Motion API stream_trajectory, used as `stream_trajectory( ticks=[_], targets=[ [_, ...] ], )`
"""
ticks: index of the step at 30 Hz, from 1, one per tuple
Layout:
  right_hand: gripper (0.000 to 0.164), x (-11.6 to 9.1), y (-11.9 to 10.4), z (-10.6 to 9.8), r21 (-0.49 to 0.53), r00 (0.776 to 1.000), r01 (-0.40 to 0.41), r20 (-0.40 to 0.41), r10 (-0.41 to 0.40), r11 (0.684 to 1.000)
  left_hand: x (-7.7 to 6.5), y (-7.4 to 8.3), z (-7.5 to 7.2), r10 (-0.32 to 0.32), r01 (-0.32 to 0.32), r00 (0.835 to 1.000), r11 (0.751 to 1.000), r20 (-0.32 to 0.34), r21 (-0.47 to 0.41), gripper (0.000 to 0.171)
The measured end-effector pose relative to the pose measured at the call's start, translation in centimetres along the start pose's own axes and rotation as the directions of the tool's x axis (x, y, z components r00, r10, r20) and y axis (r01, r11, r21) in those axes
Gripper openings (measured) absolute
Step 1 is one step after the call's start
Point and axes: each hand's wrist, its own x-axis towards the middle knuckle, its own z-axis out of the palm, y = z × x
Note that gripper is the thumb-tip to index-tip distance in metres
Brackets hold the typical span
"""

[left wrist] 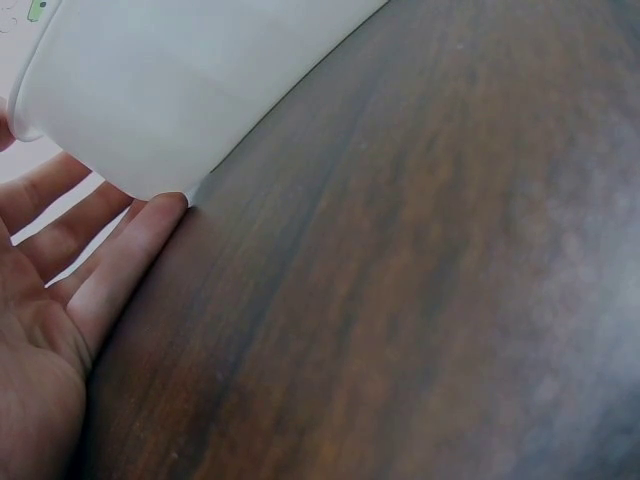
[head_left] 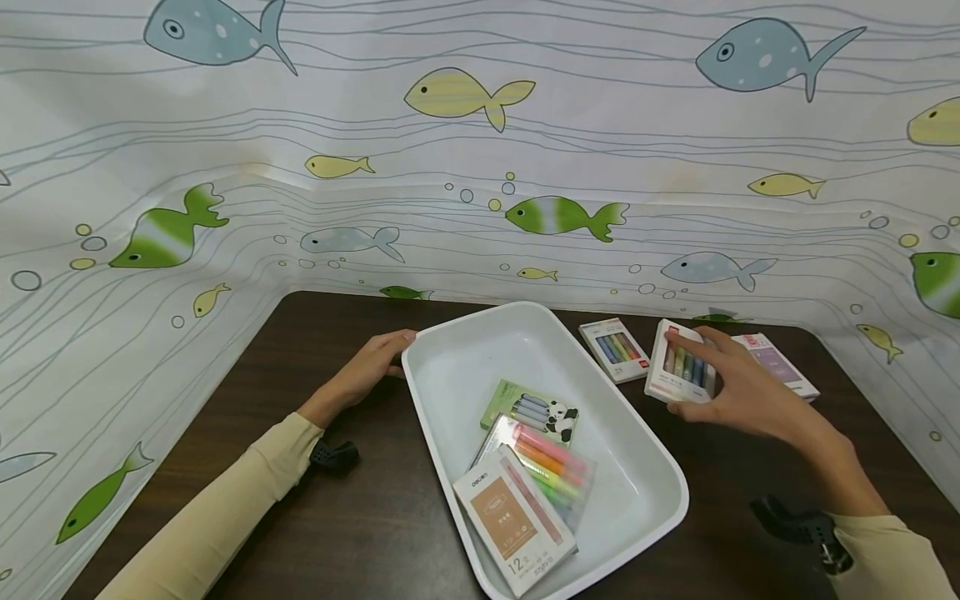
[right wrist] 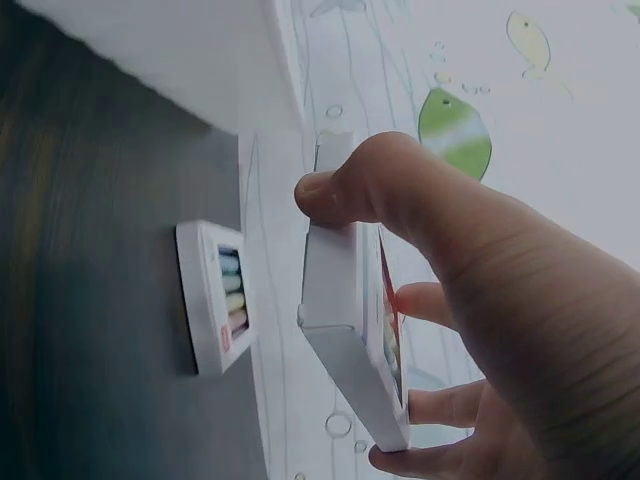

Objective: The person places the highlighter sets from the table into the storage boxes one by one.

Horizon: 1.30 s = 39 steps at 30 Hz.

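My right hand (head_left: 731, 379) grips a small white windowed box (head_left: 678, 367) of coloured sticks, thumb on one edge and fingers on the opposite one. In the right wrist view the held box (right wrist: 350, 290) stands on edge, raised above the table. My left hand (head_left: 367, 371) touches the far left corner of a white plastic tray (head_left: 480, 337). The left wrist view has its fingers (left wrist: 130, 265) fairly straight against the tray's outer wall (left wrist: 190, 90). Inside the tray lie a green panda box (head_left: 528, 408), a clear pack of highlighters (head_left: 551, 462) and a white-and-brown box (head_left: 513, 521) marked 12.
Right of the tray lies a similar windowed box (head_left: 615, 350). A white-and-purple box (head_left: 776, 367) lies behind my right hand. The dark wooden table (head_left: 375, 508) meets a fish-patterned sheet (head_left: 450, 192) at the back and sides.
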Motion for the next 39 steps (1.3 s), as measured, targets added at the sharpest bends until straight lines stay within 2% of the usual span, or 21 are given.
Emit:
stream_trajectory(
  ticks=[9, 14, 22, 28, 34, 36, 39],
  targets=[
    [0.099, -0.3, -2.4, -0.3, -0.012, 0.998, 0.047, -0.03, -0.047, 0.999, -0.1, 0.1, 0.0, -0.003, 0.003, 1.0, 1.0, 0.003, -0.003, 0.055],
    [0.099, -0.8, -3.9, -0.4, -0.001, 0.997, 0.07, -0.012, -0.07, 0.998, -0.2, 0.4, 0.1, -0.007, 0.007, 1.0, 1.0, 0.001, -0.001, 0.054],
    [0.094, -1.1, -6.1, 0.6, -0.028, 0.989, 0.147, -0.01, -0.148, 0.989, -0.1, 0.3, 0.1, -0.01, 0.01, 1.0, 1.0, -0.002, 0.004, 0.053],
    [0.092, -1.3, -7.1, 1.4, -0.043, 0.968, 0.246, -0.034, -0.248, 0.968, 0.0, 0.3, 0.1, -0.007, 0.007, 1.0, 1.0, 0.0, -0.002, 0.053],
    [0.091, -0.9, -7.8, 2.5, 0.008, 0.924, 0.382, 0.008, -0.382, 0.924, 0.0, 0.4, 0.1, -0.018, 0.018, 1.0, 1.0, -0.004, -0.004, 0.053],
    [0.092, -0.9, -8.1, 2.9, 0.016, 0.913, 0.407, 0.026, -0.407, 0.913, 0.0, 0.4, 0.1, -0.021, 0.021, 1.0, 1.0, -0.005, -0.004, 0.053],
    [0.094, -1.0, -8.6, 3.3, 0.013, 0.91, 0.412, 0.048, -0.412, 0.911, -0.1, 0.4, 0.1, -0.017, 0.017, 1.0, 1.0, -0.003, -0.005, 0.053]
  ],
)
